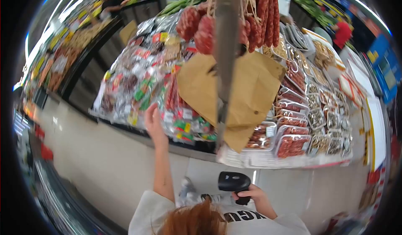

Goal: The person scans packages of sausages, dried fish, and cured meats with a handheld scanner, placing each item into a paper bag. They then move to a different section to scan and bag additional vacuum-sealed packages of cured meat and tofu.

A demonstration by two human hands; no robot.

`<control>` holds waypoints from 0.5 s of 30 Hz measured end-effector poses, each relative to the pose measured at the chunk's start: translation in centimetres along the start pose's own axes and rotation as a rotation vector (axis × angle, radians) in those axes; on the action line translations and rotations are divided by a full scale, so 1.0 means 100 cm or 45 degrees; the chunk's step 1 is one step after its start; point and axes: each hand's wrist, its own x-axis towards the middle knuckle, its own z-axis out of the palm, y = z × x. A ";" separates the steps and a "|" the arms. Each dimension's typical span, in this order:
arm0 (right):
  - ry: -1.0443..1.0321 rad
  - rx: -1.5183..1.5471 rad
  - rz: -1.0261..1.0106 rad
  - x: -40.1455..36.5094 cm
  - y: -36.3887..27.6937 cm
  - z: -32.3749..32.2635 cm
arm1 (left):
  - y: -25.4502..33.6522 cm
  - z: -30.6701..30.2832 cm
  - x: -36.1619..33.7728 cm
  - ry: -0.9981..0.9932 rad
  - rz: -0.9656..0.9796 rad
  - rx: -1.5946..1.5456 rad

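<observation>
My right hand (252, 193) is wrapped round the handle of a black barcode scanner (233, 181), held low in front of my body over the floor. My left hand (154, 124) reaches forward at the front edge of the display, its fingers stretched out with nothing in them. Just beyond it lie clear plastic packets (144, 84) with red, green and yellow labels. A large sheet of brown paper (251, 88) spreads over the middle of the display, behind an upright metal post (226, 59).
Cured sausages (205, 31) hang on strings above the paper. Wrapped trays of sausage (293, 145) line the right side. Another stall (69, 54) stands to the left across an aisle. A person (109, 5) is at the far left, and one in red (342, 33) at the far right.
</observation>
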 end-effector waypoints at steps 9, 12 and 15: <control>0.160 0.235 -0.366 0.146 0.031 0.110 | -0.040 0.072 0.089 -0.712 0.251 0.232; 0.264 0.174 -0.367 0.163 0.030 0.129 | -0.051 0.083 0.078 -0.544 0.290 -0.030; 0.340 0.168 -0.303 0.170 0.032 0.131 | -0.038 0.088 0.087 -0.410 0.386 0.030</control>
